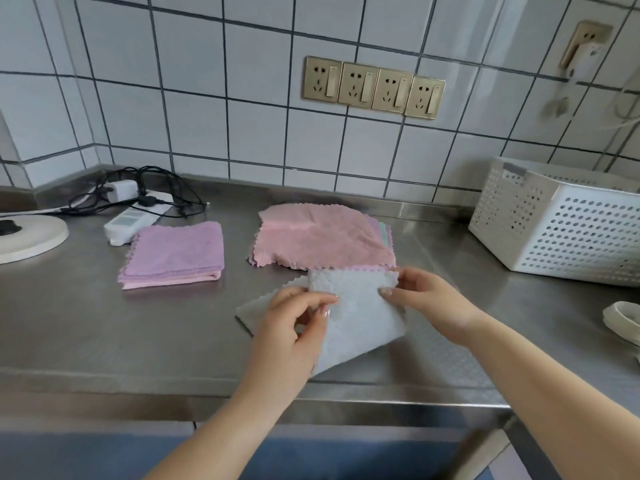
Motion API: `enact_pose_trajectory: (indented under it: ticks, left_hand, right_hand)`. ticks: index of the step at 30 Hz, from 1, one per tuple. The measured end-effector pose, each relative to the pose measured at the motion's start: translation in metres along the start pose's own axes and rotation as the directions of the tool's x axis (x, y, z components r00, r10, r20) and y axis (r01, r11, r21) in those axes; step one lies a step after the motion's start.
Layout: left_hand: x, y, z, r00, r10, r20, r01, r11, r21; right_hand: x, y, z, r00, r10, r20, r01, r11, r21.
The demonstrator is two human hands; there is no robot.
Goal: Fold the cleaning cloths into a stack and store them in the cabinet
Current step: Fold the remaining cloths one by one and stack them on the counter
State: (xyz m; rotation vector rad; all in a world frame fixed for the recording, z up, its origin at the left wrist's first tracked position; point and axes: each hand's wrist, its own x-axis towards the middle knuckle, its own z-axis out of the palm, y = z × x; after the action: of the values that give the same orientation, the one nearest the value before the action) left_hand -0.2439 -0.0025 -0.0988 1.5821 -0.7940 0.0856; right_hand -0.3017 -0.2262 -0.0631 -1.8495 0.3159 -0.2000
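A grey cleaning cloth (360,323) lies partly folded on the steel counter (138,334) near its front edge. My left hand (294,320) pinches its left part, and my right hand (422,299) pinches its upper right corner. To the left sits a folded stack (173,254) with a purple cloth on top of a pink one. Behind the grey cloth lies a loose pile of unfolded cloths (318,237), pink on top, with purple and green edges showing at its right side.
A white perforated basket (561,223) stands at the right. At the back left are a white power strip (135,220) with black cables and a round white base (31,237). Wall sockets (374,86) sit above the counter. A white object (623,323) pokes in at the right edge.
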Motion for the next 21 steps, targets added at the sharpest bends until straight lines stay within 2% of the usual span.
enact_pose_trajectory:
  ticks: [3,5,7,9,12,16,19,21]
  left_hand:
    - [0.000,-0.020,-0.028,0.999,-0.038,0.033,0.033,0.989,0.146]
    - [0.001,-0.031,-0.047,0.994,-0.063,0.087,0.036,0.959,0.282]
    - [0.006,-0.038,-0.059,0.989,-0.070,0.127,0.012,0.914,0.405]
    - [0.012,-0.041,-0.066,0.983,-0.090,0.162,-0.006,0.860,0.511]
    - [0.022,-0.042,-0.070,0.969,-0.160,0.190,0.003,0.774,0.634]
    - [0.029,-0.048,-0.070,0.961,-0.170,0.217,-0.044,0.684,0.729]
    - [0.028,-0.052,-0.071,0.961,-0.179,0.209,-0.049,0.638,0.769]
    - [0.027,-0.055,-0.072,0.961,-0.171,0.216,-0.063,0.626,0.777]
  right_hand:
    - [0.019,-0.002,0.024,1.000,0.000,-0.007,-0.001,0.997,-0.075]
    - [0.035,-0.003,0.041,0.998,-0.019,-0.061,0.004,0.974,-0.227]
    - [0.052,-0.003,0.055,0.991,-0.063,-0.116,0.003,0.892,-0.453]
    - [0.066,-0.002,0.068,0.988,-0.100,-0.119,0.008,0.796,-0.605]
    - [0.079,0.000,0.078,0.988,-0.075,-0.132,-0.031,0.753,-0.658]
    - [0.086,0.005,0.084,0.984,-0.083,-0.158,-0.049,0.727,-0.685]
    - [0.089,0.005,0.088,0.982,-0.106,-0.157,-0.034,0.714,-0.700]
    - [0.090,0.005,0.092,0.981,-0.126,-0.149,-0.027,0.668,-0.744]
